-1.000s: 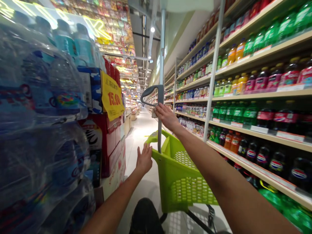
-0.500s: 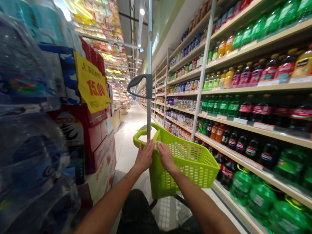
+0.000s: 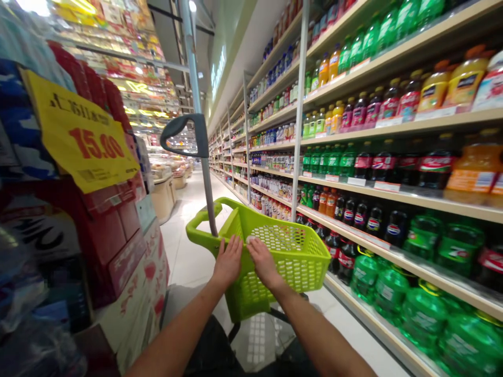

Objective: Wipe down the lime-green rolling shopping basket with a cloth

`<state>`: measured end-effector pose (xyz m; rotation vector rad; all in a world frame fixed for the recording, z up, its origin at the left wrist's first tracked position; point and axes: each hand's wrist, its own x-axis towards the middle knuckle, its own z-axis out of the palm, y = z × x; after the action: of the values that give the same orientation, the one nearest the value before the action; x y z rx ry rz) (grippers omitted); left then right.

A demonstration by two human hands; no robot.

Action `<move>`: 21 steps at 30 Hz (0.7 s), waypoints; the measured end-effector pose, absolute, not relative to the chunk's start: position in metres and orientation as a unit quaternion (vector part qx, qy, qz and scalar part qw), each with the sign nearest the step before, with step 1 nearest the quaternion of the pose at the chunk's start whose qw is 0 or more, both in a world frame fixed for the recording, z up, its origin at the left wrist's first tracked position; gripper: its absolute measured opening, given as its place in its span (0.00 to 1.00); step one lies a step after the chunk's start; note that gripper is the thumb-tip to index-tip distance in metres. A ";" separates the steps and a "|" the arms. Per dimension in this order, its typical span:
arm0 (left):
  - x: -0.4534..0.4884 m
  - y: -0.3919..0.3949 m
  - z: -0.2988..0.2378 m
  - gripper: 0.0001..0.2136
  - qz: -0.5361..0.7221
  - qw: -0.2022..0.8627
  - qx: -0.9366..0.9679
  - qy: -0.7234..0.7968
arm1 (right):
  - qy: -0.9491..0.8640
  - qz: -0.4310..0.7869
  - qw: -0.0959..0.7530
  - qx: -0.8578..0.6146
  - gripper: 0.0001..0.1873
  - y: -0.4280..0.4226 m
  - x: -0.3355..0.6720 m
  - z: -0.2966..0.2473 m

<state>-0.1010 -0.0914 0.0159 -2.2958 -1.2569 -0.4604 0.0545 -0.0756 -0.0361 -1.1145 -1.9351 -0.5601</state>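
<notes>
From ten to three o'clock lengthwise, lime-green lattice plastic basket (image 3: 293, 264); touched at near rim by flat left hand (image 3: 228, 262), fingers nearly together, nearer green loop handle (image 3: 192, 227), and by curled right hand (image 3: 262, 263), pinch on whitish scrap (image 3: 249, 239) unclear.

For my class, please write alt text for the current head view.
A person's left hand and right hand touch a lime-green shopping cart in a store aisle. A grey pole with a looped handle rises from it. Bottled drinks fill shelves on the right; a yellow 15.00 sign fronts stacked boxes on the left.
</notes>
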 end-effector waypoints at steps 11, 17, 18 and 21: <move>-0.084 -0.100 0.018 0.28 -0.120 0.217 -0.835 -0.491 | -0.615 -0.296 0.380 -0.625 0.26 -0.115 0.214 -0.089; -0.075 -0.102 0.016 0.28 -0.095 0.222 -0.835 -0.494 | -0.715 -0.276 0.330 -0.552 0.22 -0.107 0.202 -0.083; -0.075 -0.102 0.017 0.28 -0.092 0.222 -0.835 -0.495 | -0.695 -0.264 0.327 -0.584 0.22 -0.110 0.218 -0.083; -0.074 -0.103 0.018 0.28 -0.089 0.218 -0.832 -0.502 | -0.596 -0.233 0.338 -0.690 0.22 -0.124 0.268 -0.086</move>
<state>-0.0737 -0.1029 0.0182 -2.3044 -1.3883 -0.2450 0.2678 -0.1235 -0.0861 -1.7988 -1.5526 -0.6071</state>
